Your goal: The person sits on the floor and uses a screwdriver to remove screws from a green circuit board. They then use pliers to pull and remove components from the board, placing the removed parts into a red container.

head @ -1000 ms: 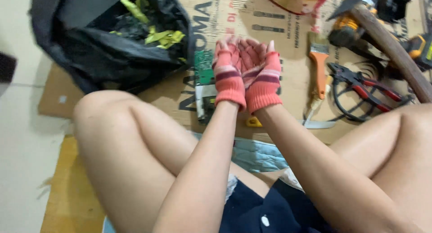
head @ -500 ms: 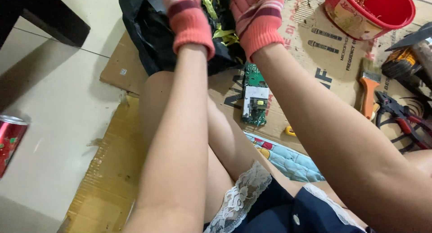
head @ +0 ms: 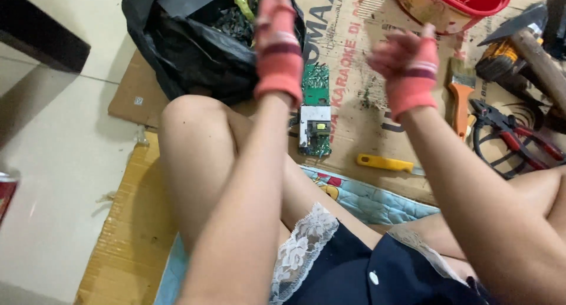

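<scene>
Both my hands wear red-pink knit gloves and are raised above my bent knees, and both are blurred. My left hand [head: 276, 43] points up over the black plastic bag [head: 194, 45], fingers straight, holding nothing. My right hand [head: 407, 63] hangs apart from it to the right, fingers loosely curled and empty. Between and below the two hands a green circuit board [head: 315, 113] with a white block lies on the cardboard [head: 354, 99]. A yellow-handled tool [head: 383, 162] lies just right of the board.
A red bucket [head: 454, 4] stands at the top right. An orange-handled brush [head: 460, 99], red-handled pliers [head: 519, 137] and a hammer [head: 533, 51] lie at the right. A red can [head: 6, 193] is at the left edge on the tiled floor.
The hands were pressed together a second ago; they have since separated. The right hand has dropped lower and to the right, and the view has shifted.
</scene>
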